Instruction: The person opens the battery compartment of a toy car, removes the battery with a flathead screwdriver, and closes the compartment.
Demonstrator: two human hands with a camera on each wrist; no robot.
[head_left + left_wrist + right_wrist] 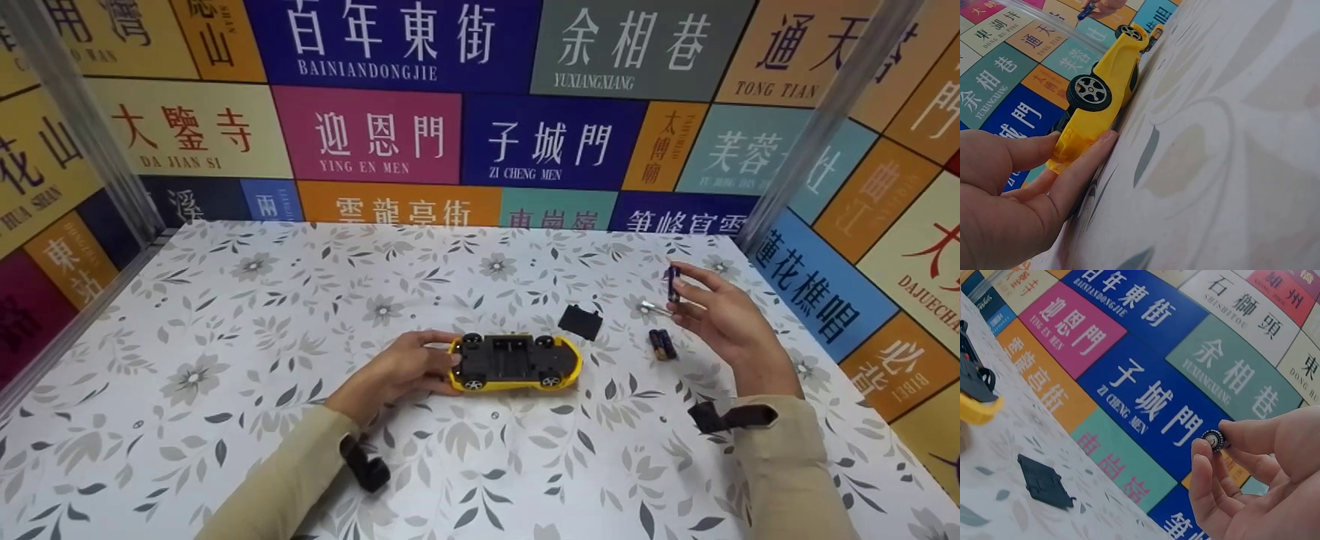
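A yellow toy car [517, 364] lies upside down, its dark underside and an open battery compartment [511, 352] facing up. My left hand [420, 361] grips one end of it, thumb and fingers on opposite sides; the left wrist view shows the car's wheel [1089, 93] close by. Raised at the right, my right hand [716, 311] pinches a dark battery [673, 285] between thumb and fingertips. In the right wrist view the round end of the battery [1213, 440] faces the camera. Below that hand, more dark batteries [662, 345] lie together on the table.
A black battery cover [581, 322] lies between the car and the loose batteries. Near my right fingers shows a thin pale rod [655, 307], its kind unclear. The table [300, 450] has a floral cloth; panels with printed signs [367, 135] stand behind and beside it.
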